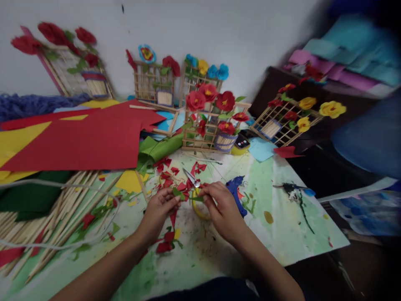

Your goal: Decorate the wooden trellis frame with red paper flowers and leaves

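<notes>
In the middle of the table, my left hand [159,211] pinches a small green paper leaf [178,193] between thumb and fingers. A second thin green piece [197,199] is held in my right hand [226,211], close beside the first. Scissors with yellow handles [200,212] lie below and between both hands, their blades pointing away; my right fingers partly cover them. Red paper scraps [167,182] are scattered around the blades. A small red paper flower [166,243] rests nearer to me, below the left hand.
Stick trellises with paper flowers [216,121] stand along the back. Red sheets [78,144], a green roll [163,147] and wooden sticks [62,217] fill the left, crossed by a white cable [62,182]. A blue tool [236,194], apparently a glue gun, lies beside my right hand.
</notes>
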The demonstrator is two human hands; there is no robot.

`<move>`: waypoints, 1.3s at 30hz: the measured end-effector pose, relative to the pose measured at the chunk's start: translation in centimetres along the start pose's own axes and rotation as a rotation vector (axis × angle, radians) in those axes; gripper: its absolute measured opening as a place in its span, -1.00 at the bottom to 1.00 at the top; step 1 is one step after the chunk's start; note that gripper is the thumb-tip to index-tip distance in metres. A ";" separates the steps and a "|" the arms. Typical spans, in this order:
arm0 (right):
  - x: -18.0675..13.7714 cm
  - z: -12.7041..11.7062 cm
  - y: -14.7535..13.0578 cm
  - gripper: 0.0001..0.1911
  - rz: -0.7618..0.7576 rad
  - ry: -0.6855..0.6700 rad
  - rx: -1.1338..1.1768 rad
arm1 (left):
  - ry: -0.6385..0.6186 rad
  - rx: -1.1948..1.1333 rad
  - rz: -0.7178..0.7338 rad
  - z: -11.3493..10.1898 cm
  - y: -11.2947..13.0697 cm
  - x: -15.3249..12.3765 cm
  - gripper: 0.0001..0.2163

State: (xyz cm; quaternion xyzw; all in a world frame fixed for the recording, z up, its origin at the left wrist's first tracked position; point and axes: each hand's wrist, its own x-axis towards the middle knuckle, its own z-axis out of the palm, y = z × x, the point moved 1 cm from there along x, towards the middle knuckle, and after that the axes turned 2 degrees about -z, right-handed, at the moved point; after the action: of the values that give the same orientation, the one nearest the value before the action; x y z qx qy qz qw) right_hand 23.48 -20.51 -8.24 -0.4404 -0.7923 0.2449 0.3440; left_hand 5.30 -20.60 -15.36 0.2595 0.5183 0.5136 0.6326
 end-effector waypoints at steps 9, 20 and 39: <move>3.2 -9.9 -0.4 -0.78 -0.167 -0.003 -0.257 | -0.017 0.059 0.139 2.2 3.4 0.6 -0.65; 12.6 -14.1 2.8 -0.75 -0.223 0.054 -0.392 | 0.063 -0.119 0.312 12.4 5.2 9.1 -0.78; 18.2 -10.1 7.9 -0.80 -0.235 -0.007 -0.674 | 0.172 -0.256 0.351 16.4 4.0 14.5 -0.87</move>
State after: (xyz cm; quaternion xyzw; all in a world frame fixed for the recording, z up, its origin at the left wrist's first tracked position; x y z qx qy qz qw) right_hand 28.50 0.02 -1.22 -0.4340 -0.8751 -0.0700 0.2026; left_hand 17.98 -2.55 -12.20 0.2186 0.4478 0.6974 0.5151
